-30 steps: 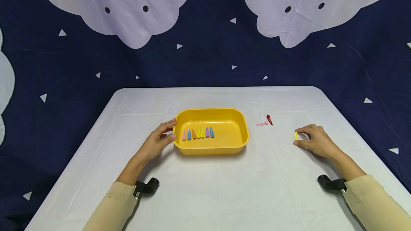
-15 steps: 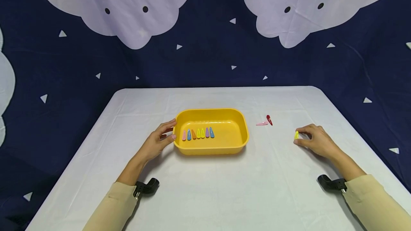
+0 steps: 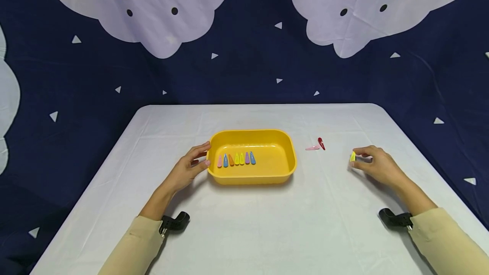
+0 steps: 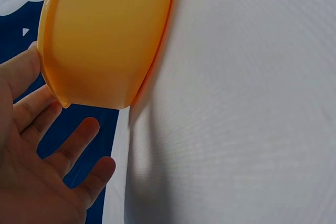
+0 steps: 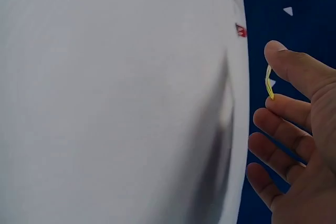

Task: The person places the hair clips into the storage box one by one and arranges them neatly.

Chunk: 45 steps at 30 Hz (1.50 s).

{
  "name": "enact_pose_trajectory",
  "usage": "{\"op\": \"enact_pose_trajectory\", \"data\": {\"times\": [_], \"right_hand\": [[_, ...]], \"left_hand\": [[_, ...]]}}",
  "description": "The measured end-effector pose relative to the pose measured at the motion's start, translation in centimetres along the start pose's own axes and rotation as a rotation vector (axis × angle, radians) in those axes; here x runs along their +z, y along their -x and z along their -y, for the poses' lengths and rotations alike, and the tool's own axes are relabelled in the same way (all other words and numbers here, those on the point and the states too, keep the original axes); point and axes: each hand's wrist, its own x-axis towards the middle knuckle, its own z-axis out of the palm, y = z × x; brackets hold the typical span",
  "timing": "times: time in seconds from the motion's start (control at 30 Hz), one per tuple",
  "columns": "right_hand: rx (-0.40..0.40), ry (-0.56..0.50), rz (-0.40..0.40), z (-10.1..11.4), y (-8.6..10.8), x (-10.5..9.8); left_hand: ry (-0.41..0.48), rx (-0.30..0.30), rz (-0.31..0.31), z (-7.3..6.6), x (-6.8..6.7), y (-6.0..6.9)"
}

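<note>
My left hand (image 3: 186,168) touches the left end of a yellow plastic tray (image 3: 252,179), its thumb and fingers spread along the rim. The left wrist view shows the tray (image 4: 107,35) from outside, with thumb and index fingertip at its edge. A row of several snap hair clips in pink, blue, orange, yellow and purple lies inside, left of the middle. Over the table's right side, my right hand (image 3: 376,165) pinches a yellow hair clip (image 3: 352,156) between thumb and index finger. The right wrist view shows that clip (image 5: 269,83) edge-on, the other fingers loosely bent.
A pink hair clip (image 3: 312,148) and a red hair clip (image 3: 321,143) lie close together on the white tablecloth (image 3: 267,228), between the tray and my right hand. Behind the table hangs a dark blue cloth (image 3: 244,82) with clouds and small triangles.
The right hand has lifted slightly with the yellow hair clip, and its shadow now shows apart below the fingers. The left hand and the tray have stayed in place.
</note>
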Motion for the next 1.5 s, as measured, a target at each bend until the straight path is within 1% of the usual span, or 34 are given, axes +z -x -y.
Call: {"op": "enact_pose_trajectory", "data": {"times": [0.13, 0.27, 0.6, 0.77, 1.0, 1.13, 1.3, 1.5], "right_hand": [[0.003, -0.002, -0.006, 0.9, -0.2, -0.5], [-0.004, -0.003, -0.006, 2.4, -0.5, -1.0], [-0.086, -0.058, -0.039, 6.8, -1.3, -1.3], [-0.115, -0.091, -0.029, 8.9, -2.0, -1.2], [-0.123, -0.162, -0.003, 11.8, -3.1, -0.4], [-0.137, -0.186, 0.029, 13.2, -3.7, 0.1], [-0.19, -0.195, 0.058, 14.8, -4.5, 0.9], [-0.257, -0.22, 0.083, 16.8, -5.4, 2.3]], "left_hand": [[-0.002, -0.001, -0.003, 0.0, 0.0, 0.0], [-0.007, -0.001, -0.003, 0.0, 0.0, 0.0], [-0.01, 0.004, -0.001, -0.1, 0.0, 0.1], [-0.016, -0.001, -0.005, -0.2, -0.1, 0.1], [-0.014, -0.004, -0.002, -0.2, 0.0, 0.0], [-0.016, -0.002, -0.004, 0.0, 0.0, 0.1], [-0.02, 0.009, -0.006, -0.1, 0.0, 0.1], [-0.011, 0.005, -0.004, -0.2, -0.1, 0.1]]}}
